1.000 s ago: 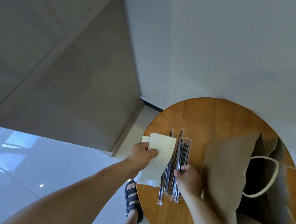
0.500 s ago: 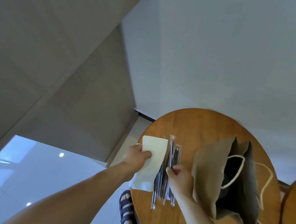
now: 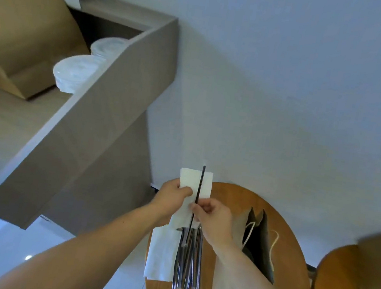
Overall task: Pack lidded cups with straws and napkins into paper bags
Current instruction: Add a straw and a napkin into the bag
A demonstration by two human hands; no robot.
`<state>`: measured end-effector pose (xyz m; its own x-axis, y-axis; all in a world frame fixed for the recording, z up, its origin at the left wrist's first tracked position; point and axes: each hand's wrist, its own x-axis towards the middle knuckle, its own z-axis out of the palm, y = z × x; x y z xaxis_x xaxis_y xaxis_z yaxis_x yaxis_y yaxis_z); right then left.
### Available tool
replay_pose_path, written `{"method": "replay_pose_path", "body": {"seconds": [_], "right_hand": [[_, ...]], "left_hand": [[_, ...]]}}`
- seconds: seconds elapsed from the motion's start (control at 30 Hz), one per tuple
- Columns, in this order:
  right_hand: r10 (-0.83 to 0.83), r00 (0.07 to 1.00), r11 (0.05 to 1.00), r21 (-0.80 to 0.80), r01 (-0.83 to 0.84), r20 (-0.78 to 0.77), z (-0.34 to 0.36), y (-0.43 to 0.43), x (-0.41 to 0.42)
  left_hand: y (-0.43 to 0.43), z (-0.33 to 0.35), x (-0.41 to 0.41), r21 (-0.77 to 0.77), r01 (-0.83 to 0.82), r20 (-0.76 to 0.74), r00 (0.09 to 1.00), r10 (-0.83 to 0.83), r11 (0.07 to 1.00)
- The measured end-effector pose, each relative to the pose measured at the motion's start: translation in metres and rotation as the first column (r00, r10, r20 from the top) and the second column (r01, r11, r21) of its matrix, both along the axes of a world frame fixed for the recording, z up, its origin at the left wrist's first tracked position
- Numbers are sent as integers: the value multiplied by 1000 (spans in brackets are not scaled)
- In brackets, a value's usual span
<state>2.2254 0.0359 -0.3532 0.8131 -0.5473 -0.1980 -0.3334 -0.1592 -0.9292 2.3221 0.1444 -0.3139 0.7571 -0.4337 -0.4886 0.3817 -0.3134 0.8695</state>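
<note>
Head view: left hand (image 3: 173,195) grips a napkin (image 3: 189,183), right hand (image 3: 213,217) pinches a straw (image 3: 199,189) against it

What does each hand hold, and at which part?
Left hand pinches the napkin at its left edge; right hand pinches a straw near its middle.

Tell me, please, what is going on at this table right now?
A person is pairing a napkin with a straw above the round wooden table. The left hand holds up the white napkin; the right hand pinches the one straw in front of it. More straws lie bunched on napkins on the table, and an open paper bag stands to their right.
</note>
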Motion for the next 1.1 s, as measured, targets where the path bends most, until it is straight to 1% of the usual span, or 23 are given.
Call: {"method": "replay_pose_path", "body": {"seconds": [0.1, 0.17, 0.3, 0.37, 0.43, 0.53, 0.63, 0.73, 0.9, 1.0, 1.1], "right_hand": [[17, 1000, 999, -35, -17, -14, 20, -8, 1], [26, 999, 996, -80, -27, -21, 32, -14, 0], [38, 999, 982, -184, -43, -34, 54, -27, -4], [32, 998, 977, -211, -41, -45, 65, -37, -5], [13, 1000, 976, -215, -17, -20, 78, -49, -9], [-26, 997, 972, -231, 41, 68, 100, -69, -17], [-22, 987, 975, -214, 56, 157, 118, -87, -22], [0, 984, 978, -203, 37, 179, 128, -98, -29], [-5, 967, 996, -81, 27, 256, 134, -110, -41], [-35, 966, 998, -49, 49, 257, 135, -117, -49], [-64, 971, 995, -65, 81, 232, 133, -124, -58]], "left_hand": [[-7, 17, 0, -36, 27, 64, 998, -25, 999], [-10, 26, -2, -53, 76, 111, 991, -70, 996], [-22, 42, -7, -43, 105, 200, 975, -95, 994], [-31, 55, -10, -49, 132, 237, 965, -117, 990], [-40, 71, -11, -74, 181, 263, 952, -156, 981], [-51, 93, -13, -122, 252, 290, 934, -208, 960], [-62, 108, -19, -174, 293, 289, 928, -235, 940], [-75, 114, -26, -195, 319, 290, 922, -256, 928], [-95, 120, -35, -217, 338, 289, 918, -271, 916], [-105, 119, -42, -226, 351, 289, 915, -281, 909], [-115, 115, -48, -219, 339, 314, 912, -263, 915]]}}
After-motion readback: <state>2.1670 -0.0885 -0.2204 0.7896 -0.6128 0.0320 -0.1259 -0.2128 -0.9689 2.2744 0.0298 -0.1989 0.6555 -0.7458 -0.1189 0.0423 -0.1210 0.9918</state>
